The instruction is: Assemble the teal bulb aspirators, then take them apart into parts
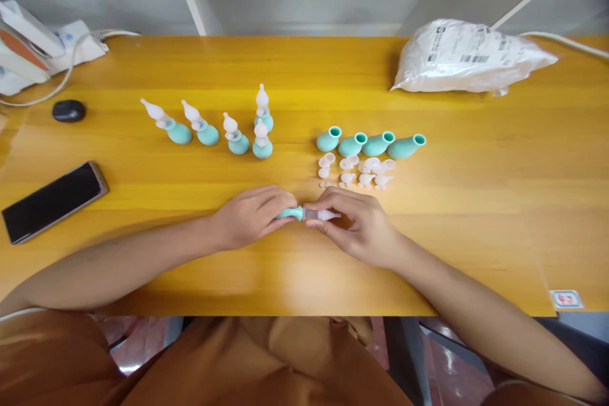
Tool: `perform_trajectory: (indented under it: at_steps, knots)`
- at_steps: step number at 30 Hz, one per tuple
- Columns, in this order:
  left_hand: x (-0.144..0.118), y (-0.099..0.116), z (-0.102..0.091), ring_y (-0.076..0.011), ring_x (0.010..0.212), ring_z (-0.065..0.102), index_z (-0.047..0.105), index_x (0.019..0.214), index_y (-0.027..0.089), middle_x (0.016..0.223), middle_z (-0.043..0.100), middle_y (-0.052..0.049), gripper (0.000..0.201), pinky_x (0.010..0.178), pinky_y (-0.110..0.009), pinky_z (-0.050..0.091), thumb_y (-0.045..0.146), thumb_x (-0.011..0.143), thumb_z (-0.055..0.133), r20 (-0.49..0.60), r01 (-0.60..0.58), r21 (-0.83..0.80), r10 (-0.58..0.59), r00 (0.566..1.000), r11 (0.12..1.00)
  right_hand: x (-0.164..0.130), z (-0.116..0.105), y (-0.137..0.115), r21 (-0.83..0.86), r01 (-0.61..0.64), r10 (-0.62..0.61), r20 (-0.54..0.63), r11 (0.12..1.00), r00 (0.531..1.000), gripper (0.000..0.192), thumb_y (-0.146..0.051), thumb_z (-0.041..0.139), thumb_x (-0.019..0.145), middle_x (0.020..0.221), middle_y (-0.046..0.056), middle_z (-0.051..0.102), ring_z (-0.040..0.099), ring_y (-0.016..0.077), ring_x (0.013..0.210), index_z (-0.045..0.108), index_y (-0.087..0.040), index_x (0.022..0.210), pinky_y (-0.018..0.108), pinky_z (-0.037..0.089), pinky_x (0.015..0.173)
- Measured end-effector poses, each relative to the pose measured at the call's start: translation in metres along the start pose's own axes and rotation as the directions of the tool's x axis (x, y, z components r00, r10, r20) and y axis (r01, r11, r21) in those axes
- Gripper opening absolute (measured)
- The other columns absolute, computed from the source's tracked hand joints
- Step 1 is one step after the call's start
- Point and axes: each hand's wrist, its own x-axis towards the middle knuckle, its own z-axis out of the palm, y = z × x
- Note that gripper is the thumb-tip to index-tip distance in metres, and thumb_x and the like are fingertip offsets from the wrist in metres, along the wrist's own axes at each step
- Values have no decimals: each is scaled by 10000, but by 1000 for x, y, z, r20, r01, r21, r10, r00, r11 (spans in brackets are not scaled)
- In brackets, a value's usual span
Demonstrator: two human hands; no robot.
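Clamps a green bulb (288, 212) in the grip of the left hand (252, 214) and pinches a clear tube (311, 214) with a white tip (327, 215) in the grip of the right hand (364, 223), over the near part of the counter (304, 285). Holds bulb and tube in line, along one axis running left to right, with the bulb's mouth and the white tip both facing right. Leaves unclear whether the tube sits inside the mouth. Shows barcodes and print too small to read on the plastic bag (469, 60), and blurred red characters on a card (566, 299) at right.
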Motion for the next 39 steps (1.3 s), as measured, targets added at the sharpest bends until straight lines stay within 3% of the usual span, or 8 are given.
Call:
perform_trajectory:
  at_steps: [8,12,16,21,25,30,35,39]
  knots:
    - [0,0,0,-220,1031,790,679,1262,217,1191,834,-105,139,927,-361,646,266,1155,605,-67,-83,129,92,994,988,3,4,1,94,-111,111,0,989,994,86,-292,814,1054,857,20,736,650,151,698,808,-217,1095,289,517,629]
    - [2,3,-6,-199,924,752,718,1187,250,1190,846,-73,143,826,-338,602,217,1146,585,-47,-104,205,116,992,973,3,8,2,121,-142,146,-24,982,989,97,-309,829,1043,844,20,730,642,158,706,808,-215,1054,299,512,641]
    - [3,4,-10,-186,855,719,741,1152,272,1177,853,-58,178,738,-330,544,182,1129,589,-48,-113,215,126,991,970,2,11,2,104,-114,119,-47,988,992,76,-269,840,1032,887,27,745,676,173,757,809,-224,1083,316,544,690]
    - [6,1,-10,-200,949,765,695,1210,257,1176,844,-73,124,844,-344,591,206,1098,679,-142,-162,156,184,973,974,1,10,2,30,-17,20,-96,999,995,137,-236,813,1052,948,45,764,710,192,798,786,-244,1186,331,573,705]
    - [10,5,-10,-206,1019,793,686,1210,237,1137,834,-73,142,887,-333,619,278,1082,733,-155,10,-40,-16,988,999,2,5,5,-61,46,-51,-85,997,995,235,-232,801,1063,1029,81,796,762,224,876,764,-246,1294,351,619,745]
    - [15,9,-15,-120,728,684,699,1144,218,981,799,-3,221,685,-250,531,350,1011,817,-123,237,-172,-260,958,956,4,-2,10,-189,129,-147,-86,973,985,407,-239,782,1073,1169,108,798,782,235,918,692,-258,1470,366,670,776]
    - [20,6,-23,-111,656,593,694,1101,211,845,717,33,246,634,-242,461,441,1027,740,10,364,-263,-374,927,894,2,-7,13,-379,228,-267,-51,897,962,508,-114,727,1080,1208,126,811,816,261,1037,631,-243,1561,392,695,899]
    - [21,5,-26,-136,714,620,658,1108,210,887,712,23,280,698,-264,495,483,1054,678,136,415,-311,-392,910,855,-1,-8,14,-444,276,-314,-12,852,949,478,-118,732,1080,1159,121,833,829,267,1023,641,-222,1537,395,709,890]
